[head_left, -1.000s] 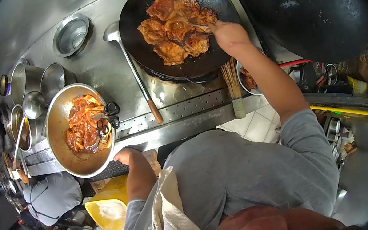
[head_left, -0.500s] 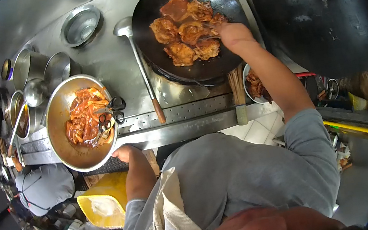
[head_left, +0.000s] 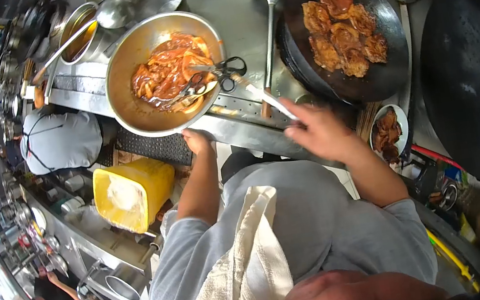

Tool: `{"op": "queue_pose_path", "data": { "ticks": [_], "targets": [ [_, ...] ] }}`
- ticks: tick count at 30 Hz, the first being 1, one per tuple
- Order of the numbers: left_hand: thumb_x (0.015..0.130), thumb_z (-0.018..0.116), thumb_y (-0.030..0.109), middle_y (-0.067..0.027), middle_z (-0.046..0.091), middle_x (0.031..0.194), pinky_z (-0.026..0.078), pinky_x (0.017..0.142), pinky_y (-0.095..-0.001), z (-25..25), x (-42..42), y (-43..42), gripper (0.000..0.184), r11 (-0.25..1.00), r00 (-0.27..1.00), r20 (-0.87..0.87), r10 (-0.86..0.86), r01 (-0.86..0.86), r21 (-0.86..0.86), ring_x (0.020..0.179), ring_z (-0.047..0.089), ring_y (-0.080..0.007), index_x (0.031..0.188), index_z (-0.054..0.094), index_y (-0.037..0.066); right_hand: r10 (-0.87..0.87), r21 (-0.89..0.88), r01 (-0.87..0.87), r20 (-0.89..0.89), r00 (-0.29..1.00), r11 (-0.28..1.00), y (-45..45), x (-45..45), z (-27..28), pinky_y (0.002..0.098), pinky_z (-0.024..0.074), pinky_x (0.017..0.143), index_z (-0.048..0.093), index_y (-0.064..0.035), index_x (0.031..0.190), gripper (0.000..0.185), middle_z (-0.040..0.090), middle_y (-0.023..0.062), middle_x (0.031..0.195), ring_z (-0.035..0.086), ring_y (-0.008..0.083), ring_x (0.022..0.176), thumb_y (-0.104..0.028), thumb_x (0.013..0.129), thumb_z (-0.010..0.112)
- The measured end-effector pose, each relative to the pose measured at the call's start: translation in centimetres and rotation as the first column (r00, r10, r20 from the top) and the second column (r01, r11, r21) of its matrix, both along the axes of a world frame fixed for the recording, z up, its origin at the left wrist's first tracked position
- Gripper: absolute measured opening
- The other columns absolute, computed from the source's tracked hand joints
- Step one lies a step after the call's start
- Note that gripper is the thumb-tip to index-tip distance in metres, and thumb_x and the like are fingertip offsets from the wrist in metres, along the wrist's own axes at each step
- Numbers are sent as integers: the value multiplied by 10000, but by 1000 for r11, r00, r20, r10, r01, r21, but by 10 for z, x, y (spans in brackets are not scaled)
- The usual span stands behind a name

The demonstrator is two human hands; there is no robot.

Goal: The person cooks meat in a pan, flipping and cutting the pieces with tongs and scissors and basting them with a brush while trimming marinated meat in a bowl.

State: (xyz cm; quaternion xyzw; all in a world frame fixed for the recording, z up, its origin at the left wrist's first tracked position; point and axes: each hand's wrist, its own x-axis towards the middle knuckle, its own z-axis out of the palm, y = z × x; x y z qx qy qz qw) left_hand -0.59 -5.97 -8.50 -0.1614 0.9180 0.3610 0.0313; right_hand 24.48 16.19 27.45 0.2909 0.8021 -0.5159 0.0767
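Observation:
My left hand (head_left: 197,141) grips the near rim of a large metal bowl (head_left: 122,108), fingers partly hidden beneath it. Red-sauced raw meat (head_left: 169,67) lies in the bowl, with black-handled scissors (head_left: 232,66) resting on it and over the rim. My right hand (head_left: 320,128) is closed on what look like slim metal tongs (head_left: 266,97), pale in the glare, pointing toward the bowl's right side. The tongs hold no meat that I can see. Several browned meat pieces (head_left: 346,36) lie in the black wok (head_left: 392,65) at the right.
A long-handled ladle (head_left: 269,40) lies between bowl and wok. A white bowl (head_left: 402,119) of dark cooked meat stands right of my right hand. Another ladle (head_left: 114,12) rests over a pot (head_left: 66,48). A yellow bin (head_left: 158,184) sits below; a person's grey back (head_left: 61,139) shows left.
My right hand has left the wok and moved left toward the metal bowl with the tongs. My left hand stays at the bowl's rim. The camera view has shifted.

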Motion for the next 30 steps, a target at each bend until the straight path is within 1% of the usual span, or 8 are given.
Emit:
{"op": "queue_pose_path", "data": {
  "ticks": [2, 4, 7, 9, 14, 18, 24, 30],
  "targets": [
    [1029, 376, 412, -225, 689, 859, 527, 744, -415, 55, 14, -22, 540, 876, 899, 411, -149, -73, 477, 762, 679, -325, 872, 653, -24, 104, 233, -55, -203, 974, 971, -25, -29, -32, 439, 524, 821, 448, -7, 1423, 591, 649, 242, 1145, 665, 395, 953, -212, 904, 645],
    [1020, 461, 344, -36, 620, 681, 471, 621, -308, 88, 28, -57, 410, 775, 782, 159, -602, 525, 352, 629, 597, -156, 779, 602, 43, 185, 299, -144, -115, 976, 943, -39, -67, -32, 477, 521, 838, 383, 23, 1445, 617, 643, 243, 1067, 649, 408, 959, -219, 918, 594],
    [1036, 460, 379, -122, 676, 767, 508, 732, -327, 209, 62, -39, 461, 564, 733, 100, -673, 421, 710, 712, 648, -212, 850, 612, -15, 212, 368, -192, -14, 977, 910, -60, -117, -20, 469, 530, 841, 367, 80, 1424, 591, 628, 268, 1065, 650, 412, 950, -185, 927, 547],
    [1045, 392, 449, -150, 660, 1085, 499, 865, -367, 256, 57, -27, 513, 257, 636, 82, -768, 188, 948, 989, 635, -216, 1171, 554, -21, 229, 356, -203, -32, 973, 912, -84, -138, -16, 466, 533, 840, 365, 101, 1411, 580, 614, 282, 1081, 651, 408, 957, -178, 929, 526],
    [1028, 454, 335, -138, 623, 1061, 541, 825, -377, 284, 4, -10, 372, 273, 780, 264, -567, -123, 954, 927, 637, -251, 1184, 531, 6, 371, 379, -246, -301, 879, 892, -116, -154, -31, 473, 531, 829, 530, 48, 1299, 438, 611, 261, 1108, 648, 399, 944, -200, 941, 498],
    [944, 530, 114, -108, 606, 933, 536, 695, -373, 299, -31, -26, 136, 375, 847, 280, -451, -105, 921, 788, 640, -244, 1022, 517, 3, 329, 567, -177, -179, 927, 805, -56, -212, -39, 482, 526, 784, 661, -48, 1050, 218, 652, 169, 875, 651, 377, 861, -134, 897, 531],
    [991, 534, 222, -137, 653, 884, 549, 722, -415, 288, -39, -56, 195, 279, 880, 224, -420, -110, 954, 767, 670, -263, 1046, 538, 35, 423, 563, -610, 440, 792, 558, -24, -289, -133, 445, 558, 817, 738, -86, 1054, 301, 726, 114, 1093, 702, 312, 983, -205, 888, 517],
    [988, 555, 237, -132, 658, 903, 542, 753, -400, 281, -51, -64, 191, 295, 885, 129, -448, 10, 955, 791, 652, -254, 1055, 538, 58, 386, 597, -493, 308, 869, 633, -32, -254, -50, 448, 558, 800, 723, -24, 966, 277, 719, 201, 952, 706, 339, 906, -135, 897, 478]
  ]
}}
